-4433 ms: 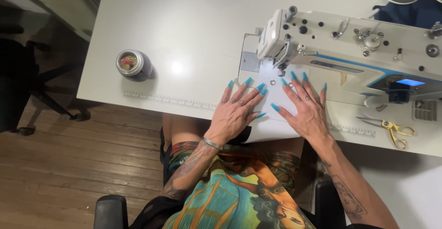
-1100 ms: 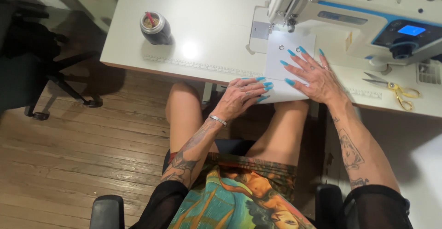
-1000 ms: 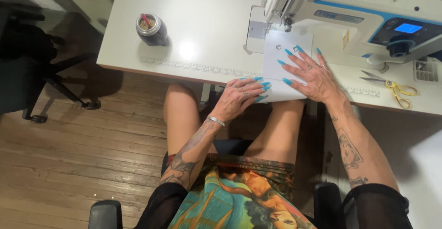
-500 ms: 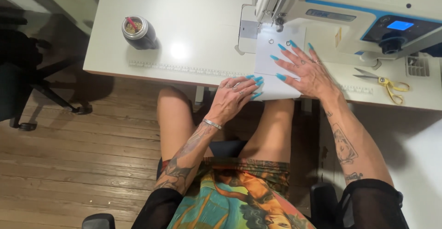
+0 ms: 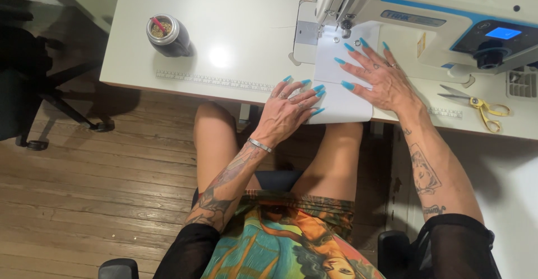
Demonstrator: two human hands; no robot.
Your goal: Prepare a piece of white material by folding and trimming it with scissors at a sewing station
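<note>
A white piece of fabric point(image 5: 341, 102) lies on the white table point(image 5: 235, 26), running under the needle of a white and blue sewing machine point(image 5: 426, 21). My right hand point(image 5: 375, 77) rests flat on the fabric, fingers spread toward the presser foot. At the table's front edge my left hand point(image 5: 291, 108) lies flat on the fabric's left side, where the cloth hangs over the edge. Both hands have long turquoise nails.
A round metal cup point(image 5: 167, 34) with a straw stands at the left of the table. Yellow-handled scissors point(image 5: 482, 106) lie at the right. A ruler strip point(image 5: 216, 81) runs along the front edge. A black office chair point(image 5: 39, 88) stands on the wooden floor at left.
My left hand slid back from the table top to the front edge, and the fabric now hangs over that edge. The view has shifted slightly.
</note>
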